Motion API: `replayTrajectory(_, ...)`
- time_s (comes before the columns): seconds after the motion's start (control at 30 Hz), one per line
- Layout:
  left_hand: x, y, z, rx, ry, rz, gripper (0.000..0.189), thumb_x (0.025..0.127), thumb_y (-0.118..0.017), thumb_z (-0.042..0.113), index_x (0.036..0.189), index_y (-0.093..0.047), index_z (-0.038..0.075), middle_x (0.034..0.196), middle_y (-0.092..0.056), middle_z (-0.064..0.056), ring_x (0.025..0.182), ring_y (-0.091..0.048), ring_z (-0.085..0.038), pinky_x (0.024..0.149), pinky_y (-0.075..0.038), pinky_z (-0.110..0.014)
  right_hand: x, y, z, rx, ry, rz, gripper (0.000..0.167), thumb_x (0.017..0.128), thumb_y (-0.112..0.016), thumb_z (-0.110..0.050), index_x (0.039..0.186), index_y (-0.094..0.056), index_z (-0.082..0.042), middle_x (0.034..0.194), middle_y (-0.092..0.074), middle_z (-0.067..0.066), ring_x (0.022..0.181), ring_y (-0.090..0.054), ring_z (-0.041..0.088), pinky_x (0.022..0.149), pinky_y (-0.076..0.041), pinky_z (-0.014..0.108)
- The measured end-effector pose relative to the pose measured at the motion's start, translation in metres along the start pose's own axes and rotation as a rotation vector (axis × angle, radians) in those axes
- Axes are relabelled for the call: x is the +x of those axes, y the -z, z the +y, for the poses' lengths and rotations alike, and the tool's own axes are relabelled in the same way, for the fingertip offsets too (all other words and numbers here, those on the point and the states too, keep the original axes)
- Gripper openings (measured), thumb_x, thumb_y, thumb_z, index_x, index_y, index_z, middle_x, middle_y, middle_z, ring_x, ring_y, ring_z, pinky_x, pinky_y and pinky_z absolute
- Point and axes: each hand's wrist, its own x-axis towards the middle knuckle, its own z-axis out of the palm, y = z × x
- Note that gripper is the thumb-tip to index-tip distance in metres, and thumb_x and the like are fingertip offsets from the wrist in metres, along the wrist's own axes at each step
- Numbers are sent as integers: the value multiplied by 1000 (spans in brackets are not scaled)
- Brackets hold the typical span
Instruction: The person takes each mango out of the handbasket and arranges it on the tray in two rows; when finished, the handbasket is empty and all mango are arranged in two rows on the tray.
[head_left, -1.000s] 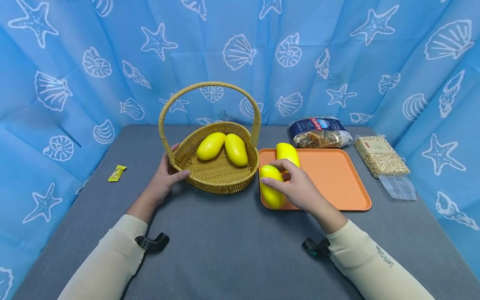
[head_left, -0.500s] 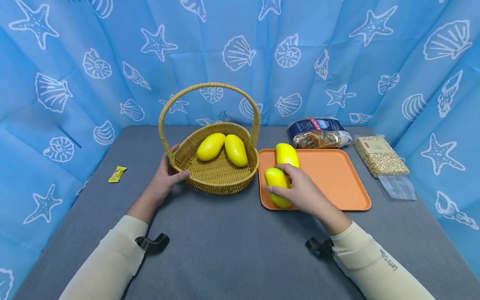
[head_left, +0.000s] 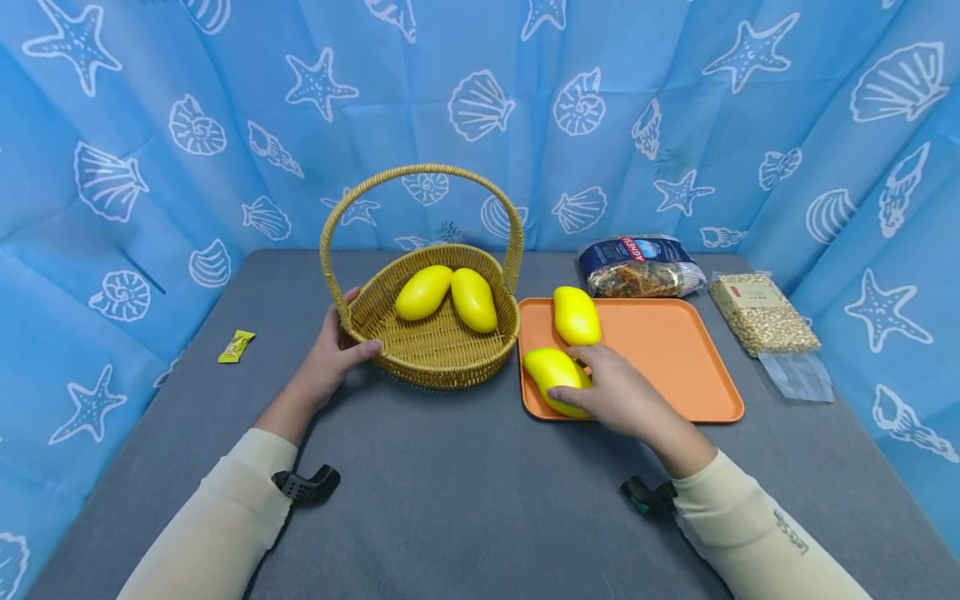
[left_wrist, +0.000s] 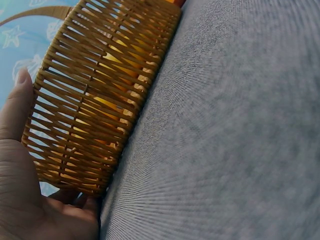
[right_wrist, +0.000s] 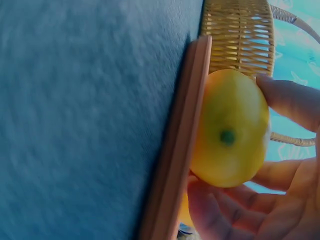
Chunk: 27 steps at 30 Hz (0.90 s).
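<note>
A wicker basket (head_left: 442, 371) with a tall arched handle stands left of an orange tray (head_left: 667, 358). Two yellow mangoes lie inside it, the left mango (head_left: 423, 292) and the right mango (head_left: 474, 302). My left hand (head_left: 333, 358) holds the basket's left side, thumb along the rim and fingers round the outer wall, as the left wrist view (left_wrist: 80, 100) of the weave also shows. At the tray's left end, my right hand (head_left: 626, 396) grips a third mango (head_left: 551, 371) between thumb and fingers; its green-dotted end (right_wrist: 227, 136) faces the right wrist camera. Another mango (head_left: 577, 317) lies just behind it.
Behind the tray is a blue-labelled food bag (head_left: 637, 267). A vacuum pack of pale grains (head_left: 763, 312) lies to the tray's right. A small yellow wrapped sweet (head_left: 236, 346) is at far left on the grey table (head_left: 450, 500). A blue shell-print curtain (head_left: 480, 100) hangs behind.
My right hand has moved right and slightly nearer with the mango, which has turned to lie slantwise on the tray. The left hand and basket stay put.
</note>
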Motion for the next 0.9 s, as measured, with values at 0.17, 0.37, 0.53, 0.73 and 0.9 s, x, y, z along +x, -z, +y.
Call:
replayTrajectory(0.17,0,0,0,2,4,-1,92,103,-72,7,174,-15,24,168,-36,-14,149,-41,-37,119,-33,-43,-4,7,-1,-34,-49,-21,69,101,-79,-45,143,-62,7,112,-68,14,97,-59,30,79,-49,45)
replayTrajectory(0.37,1,-1,1,-11,3,-1,91,104,-71,6,174,-16,24,168,-35,-15,149,-40,-38,117,-35,-38,-6,14,0,-13,-43,-89,76,99,-81,-43,150,-55,7,128,-67,23,110,-61,37,87,-52,53)
replayTrajectory(0.53,0,-2,2,-26,2,0,92,103,-70,4,174,-15,23,168,-34,-18,148,-40,-40,113,-39,-31,-6,14,0,13,-85,-86,83,101,-78,-47,158,-47,5,139,-63,27,117,-61,39,90,-54,55)
replayTrajectory(0.73,0,-3,2,-31,0,7,92,103,-70,2,174,-14,21,168,-33,-19,148,-40,-41,111,-41,-27,-5,14,-1,8,-138,-82,88,99,-77,-56,156,-48,5,111,-66,15,91,-61,29,70,-52,41)
replayTrajectory(0.9,0,-3,1,-30,-4,4,92,104,-69,1,174,-14,21,168,-34,-19,147,-41,-40,110,-42,-27,-6,14,-3,-11,-157,-73,93,98,-76,-60,158,-46,6,106,-66,13,88,-61,28,69,-51,40)
